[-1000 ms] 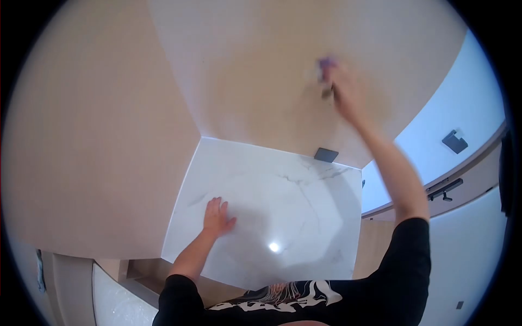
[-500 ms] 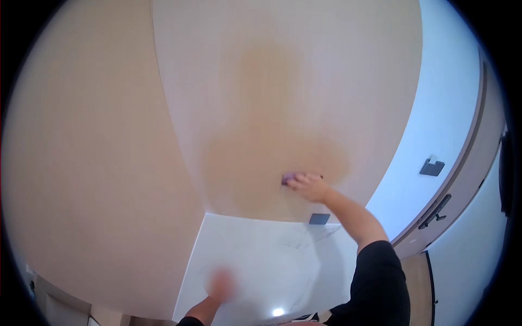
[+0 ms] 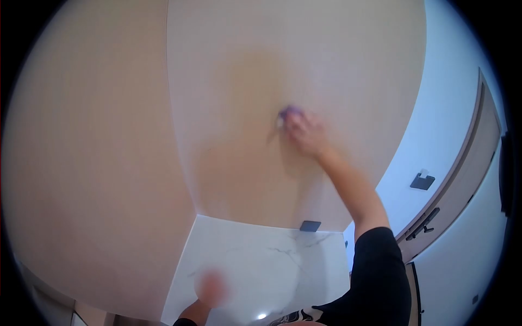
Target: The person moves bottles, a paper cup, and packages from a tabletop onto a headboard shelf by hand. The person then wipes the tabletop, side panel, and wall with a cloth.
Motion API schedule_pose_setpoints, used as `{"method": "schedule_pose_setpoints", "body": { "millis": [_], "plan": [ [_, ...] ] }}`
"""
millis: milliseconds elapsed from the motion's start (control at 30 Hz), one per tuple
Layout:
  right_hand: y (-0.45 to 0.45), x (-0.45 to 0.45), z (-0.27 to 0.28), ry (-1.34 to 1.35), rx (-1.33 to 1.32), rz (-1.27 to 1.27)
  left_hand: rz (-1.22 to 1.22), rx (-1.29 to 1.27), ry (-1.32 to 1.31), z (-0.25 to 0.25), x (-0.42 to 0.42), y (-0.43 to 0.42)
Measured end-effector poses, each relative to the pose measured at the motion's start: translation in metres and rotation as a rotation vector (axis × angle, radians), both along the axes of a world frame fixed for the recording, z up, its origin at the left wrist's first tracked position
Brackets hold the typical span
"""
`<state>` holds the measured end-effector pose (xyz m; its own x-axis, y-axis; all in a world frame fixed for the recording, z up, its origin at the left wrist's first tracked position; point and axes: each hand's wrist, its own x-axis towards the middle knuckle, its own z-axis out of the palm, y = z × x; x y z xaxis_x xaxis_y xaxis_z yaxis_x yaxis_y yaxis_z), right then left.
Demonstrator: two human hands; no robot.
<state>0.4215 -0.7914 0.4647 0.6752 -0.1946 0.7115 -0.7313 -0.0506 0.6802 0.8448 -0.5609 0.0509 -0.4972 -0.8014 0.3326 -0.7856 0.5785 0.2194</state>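
Note:
My right hand (image 3: 305, 130) is closed around a small purple cloth or pad (image 3: 291, 112), held against or close to the beige wall panel (image 3: 348, 70). A small pale patch shows at the cloth's left edge; its exact shape is blurred. Over the white marble-patterned countertop (image 3: 250, 261), at the lower left, my left hand (image 3: 213, 287) is smeared by motion, so its fingers cannot be made out. A soft shadow of the head and shoulders falls on the panel around my right hand.
A dark square plate (image 3: 310, 226) sits where panel and countertop meet. Another beige panel (image 3: 98, 152) rises at the left. To the right are a white wall with a dark switch plate (image 3: 422, 180) and a door with a black handle (image 3: 423, 224).
The view has tilted up since the first frame. Over the last half second my right hand has moved up the panel with the purple cloth. My left hand remains low over the countertop.

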Motion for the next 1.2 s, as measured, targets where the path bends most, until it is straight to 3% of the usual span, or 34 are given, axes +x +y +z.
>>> {"method": "schedule_pose_setpoints", "body": {
  "millis": [67,200,300,333,367,400,433,467,500,567,667,733,767,833,967,1033,1067,1100,1133,1200],
  "plan": [
    [0.006,0.011,-0.073,0.041,0.273,-0.043,0.023,0.013,-0.026,0.005,-0.001,0.002],
    [0.016,-0.001,-0.200,0.149,0.489,0.176,0.018,0.208,-0.015,-0.005,0.000,-0.005],
    [0.018,-0.006,-0.184,0.410,0.489,0.261,0.034,0.186,-0.035,-0.002,0.001,0.001],
    [0.017,0.003,-0.158,0.124,0.834,0.082,0.036,0.189,-0.041,-0.001,0.001,-0.002],
    [0.036,0.031,-0.082,-0.177,1.165,-0.116,0.032,0.197,-0.047,0.001,0.000,-0.001],
    [0.036,0.032,-0.029,-0.238,1.067,-0.183,0.034,0.212,-0.064,-0.001,0.000,-0.002],
    [0.019,0.018,-0.006,-0.135,0.489,-0.006,0.035,0.221,-0.072,-0.001,-0.001,-0.006],
    [0.007,0.004,0.029,0.127,0.039,-0.285,0.037,0.235,-0.083,-0.003,0.000,-0.007],
    [0.013,0.009,0.070,-0.098,0.077,-0.079,0.035,0.202,-0.071,-0.012,0.002,-0.007],
    [0.015,0.012,0.099,-0.144,-0.110,-0.018,0.035,0.179,-0.062,-0.017,0.004,-0.007],
    [0.001,0.020,0.043,-0.221,-0.038,0.009,0.039,0.168,-0.059,-0.016,0.007,-0.008],
    [-0.010,0.021,-0.052,-0.100,0.171,0.018,0.041,0.154,-0.057,-0.018,0.006,-0.006],
    [0.004,0.035,-0.097,-0.262,0.385,0.161,0.041,0.142,-0.056,-0.018,0.008,-0.007],
    [0.024,0.031,-0.175,0.093,0.435,0.105,0.048,0.128,-0.065,-0.021,0.010,-0.003],
    [0.009,0.029,-0.200,0.248,0.462,0.099,0.059,0.127,-0.099,-0.025,0.008,-0.001],
    [-0.004,0.028,-0.153,0.199,0.352,0.182,0.071,0.231,-0.134,-0.014,0.004,-0.002],
    [-0.003,0.043,-0.108,-0.152,0.485,0.163,0.079,0.312,-0.148,-0.003,0.003,-0.003],
    [-0.001,0.057,-0.049,-0.171,0.479,0.032,0.088,0.390,-0.159,0.006,0.000,-0.010],
    [-0.019,0.056,-0.007,0.004,0.331,-0.083,0.112,0.451,-0.185,0.013,-0.006,-0.024],
    [-0.008,0.080,0.067,-0.246,0.117,-0.077,0.147,0.579,-0.248,0.019,-0.019,-0.049]
  ]
}}
